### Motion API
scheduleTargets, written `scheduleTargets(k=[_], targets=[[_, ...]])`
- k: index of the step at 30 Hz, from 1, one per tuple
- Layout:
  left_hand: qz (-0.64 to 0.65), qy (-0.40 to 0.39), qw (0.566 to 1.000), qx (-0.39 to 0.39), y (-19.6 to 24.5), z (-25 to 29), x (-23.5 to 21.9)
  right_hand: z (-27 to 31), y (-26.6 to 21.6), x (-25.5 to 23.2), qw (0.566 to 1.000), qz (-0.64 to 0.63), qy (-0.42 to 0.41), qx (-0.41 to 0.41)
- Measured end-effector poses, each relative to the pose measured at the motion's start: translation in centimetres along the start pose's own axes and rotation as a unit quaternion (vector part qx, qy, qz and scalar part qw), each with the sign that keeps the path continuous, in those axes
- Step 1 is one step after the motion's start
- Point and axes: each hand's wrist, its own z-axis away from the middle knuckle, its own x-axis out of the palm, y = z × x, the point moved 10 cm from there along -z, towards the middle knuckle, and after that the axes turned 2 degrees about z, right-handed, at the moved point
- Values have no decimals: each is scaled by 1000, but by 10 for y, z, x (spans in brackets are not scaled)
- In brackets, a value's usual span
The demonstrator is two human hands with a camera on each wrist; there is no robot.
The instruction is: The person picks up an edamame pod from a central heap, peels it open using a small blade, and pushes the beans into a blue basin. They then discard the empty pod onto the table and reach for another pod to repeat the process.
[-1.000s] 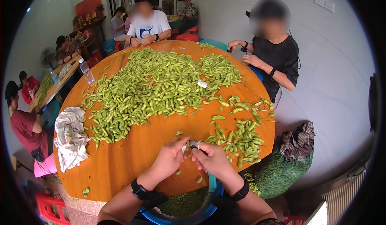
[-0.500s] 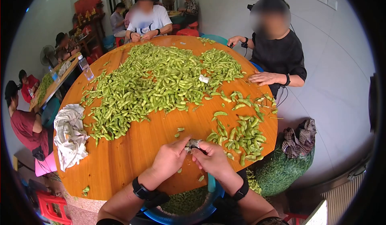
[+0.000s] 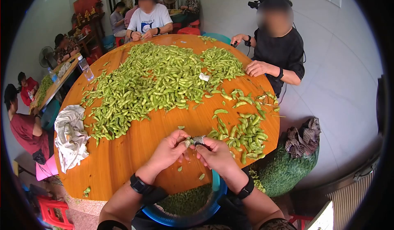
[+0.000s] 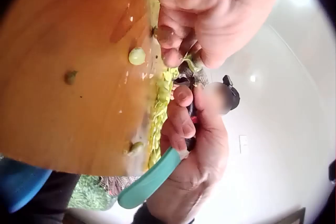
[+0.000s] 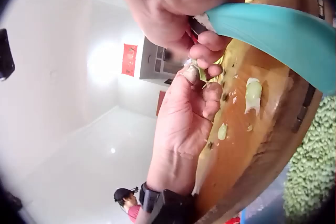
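Left hand [image 3: 169, 148] pinches what looks like a split pod [image 3: 188, 143]; my right hand [image 3: 218, 155] curls round the teal-handled tool [image 4: 150, 179], both over the table [image 3: 119, 166]. Below its near edge I see a blue basin [image 3: 163, 219] holding green beans [image 5: 314, 155]. Bare wood opens leftward; beyond spreads the pod pile [image 3: 160, 82], filling the middle.

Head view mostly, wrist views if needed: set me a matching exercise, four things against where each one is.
1. teal handle
2. white cloth
3. checked cloth
4. blue basin

A. on top of the green mesh sack
B. below the near edge of the table
C. sticking out of the right hand
D. crumpled at the table's left edge

Right pairs: 1-C, 2-D, 3-A, 4-B
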Motion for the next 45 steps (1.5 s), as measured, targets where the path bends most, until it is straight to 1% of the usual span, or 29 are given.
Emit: scheduleTargets(k=[1, 2, 3, 4, 6, 8, 10, 11, 12, 13, 16, 18, 19, 20, 21, 22, 23, 25, 27, 28, 30, 32, 33, 35, 36, 38, 39, 41, 45], targets=[[-2, 2, 1000, -3, -3, -1, -1, 2, -6, 0, 999, 30, 11, -33], [-70, 10, 997, 42, 0, -4, -3, 3, -2, 1, 999, 26, 9, -31], [-138, 18, 986, 87, 7, -2, -3, 3, -6, -1, 993, 81, 27, -76], [-139, 20, 987, 82, 5, 0, 0, 6, -11, -2, 982, 137, 43, -121], [-301, 81, 940, 140, 23, 5, 4, 9, -10, -4, 982, 133, 48, -122], [-327, 85, 933, 128, 30, 9, 6, 10, -13, -10, 982, 130, 54, -127], [-354, 90, 923, 119, 34, 10, -1, 13, -25, -37, 971, 115, 127, -166], [-385, 109, 901, 165, 44, 13, -8, 11, -26, -50, 971, 112, 126, -168], [-415, 126, 876, 211, 53, 15, -13, 10, -28, -72, 962, 146, 161, -164], [-418, 126, 875, 210, 55, 12, -17, 12, -28, -91, 951, 181, 196, -158], [-442, 140, 867, 183, 55, -11, -30, 11, -18, -109, 959, 156, 188, -141], [-436, 82, 857, 261, 51, -25, -16, 12, -9, -105, 965, 148, 171, -130], [-437, 83, 857, 261, 48, -26, -17, 11, -5, -103, 970, 141, 158, -120], [-450, 47, 860, 236, 39, -28, -14, 12, -6, -103, 970, 140, 157, -120], [-462, 10, 861, 212, 30, -28, -9, 13, -3, -103, 979, 108, 145, -95], [-464, 10, 860, 213, 29, -22, -8, 13, -1, -103, 986, 75, 133, -70], [-450, -36, 866, 216, 28, -8, 4, 15, -5, -104, 986, 73, 134, -73], [-427, -109, 873, 209, 33, 20, 32, 14, 1, -104, 992, 46, 116, -29], [-419, -193, 870, 173, 32, 29, 47, 13, 0, -104, 991, 37, 116, -48], [-421, -195, 869, 175, 36, 21, 47, 13, 1, -103, 993, 33, 110, -40], [-516, -82, 837, 161, 52, -12, 27, 14, 2, -102, 994, 27, 99, -31], [-556, 20, 811, 181, 79, -55, 17, 16, 1, -103, 994, 28, 98, -34], [-556, 19, 810, 186, 77, -78, 17, 16, 2, -103, 994, 26, 96, -34], [-600, 83, 739, 296, 87, -112, 18, 17, 2, -104, 994, 23, 98, -33], [-598, 82, 738, 300, 85, -128, 19, 17, 1, -103, 995, 18, 96, -32], [-680, 53, 672, 289, 75, -154, 30, 18, -1, -103, 995, 17, 93, -26], [-680, 53, 672, 289, 77, -159, 30, 18, -2, -103, 995, 17, 94, -25], [-732, 40, 620, 280, 72, -164, 33, 18, -1, -103, 995, 12, 96, -29], [-759, 35, 598, 257, 66, -146, 33, 17, -4, -101, 995, 33, 83, -45]])
